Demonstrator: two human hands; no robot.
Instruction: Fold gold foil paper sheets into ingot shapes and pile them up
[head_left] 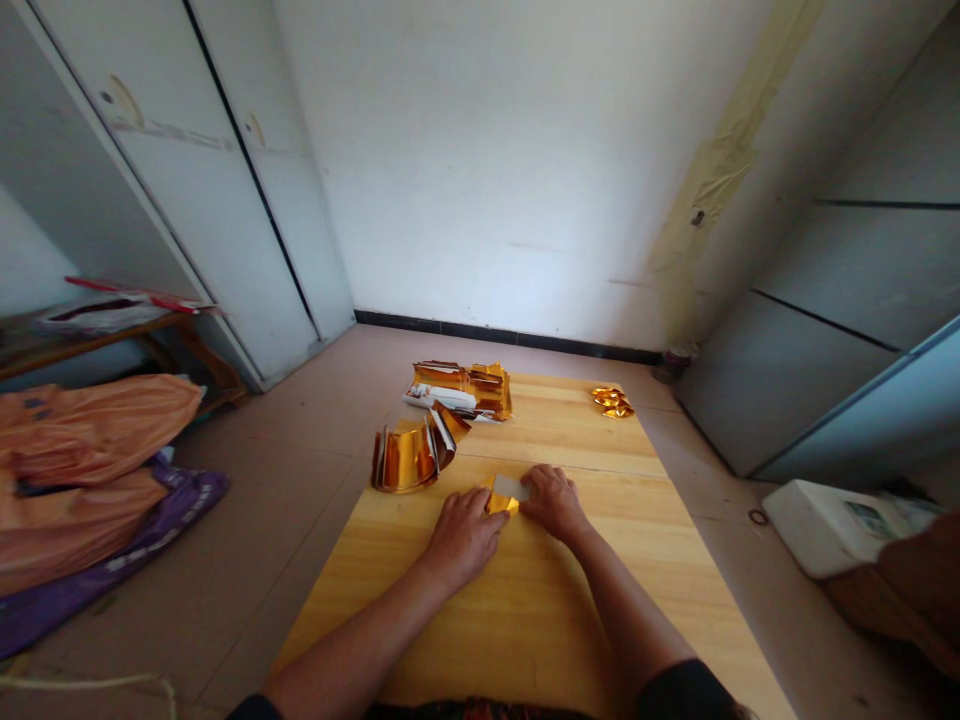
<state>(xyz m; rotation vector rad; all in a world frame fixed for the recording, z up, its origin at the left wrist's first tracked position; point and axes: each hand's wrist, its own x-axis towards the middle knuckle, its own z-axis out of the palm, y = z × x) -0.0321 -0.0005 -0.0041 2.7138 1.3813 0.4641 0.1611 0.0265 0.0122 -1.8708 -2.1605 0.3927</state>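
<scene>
Dark sleeves (686, 690) nearest. L hand (461, 530) & R hand (553, 500) hold gold paper (502, 503) btwn fingertips; best press flat, keep edges even.

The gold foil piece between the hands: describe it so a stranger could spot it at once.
Find the wooden table before the white wall. Near its middle, the left hand and right hand touch a gold foil piece. Unlike the curved stack to its left and the gold cluster at the far right corner, it alone lies between both hands, with pale grey showing.
</scene>
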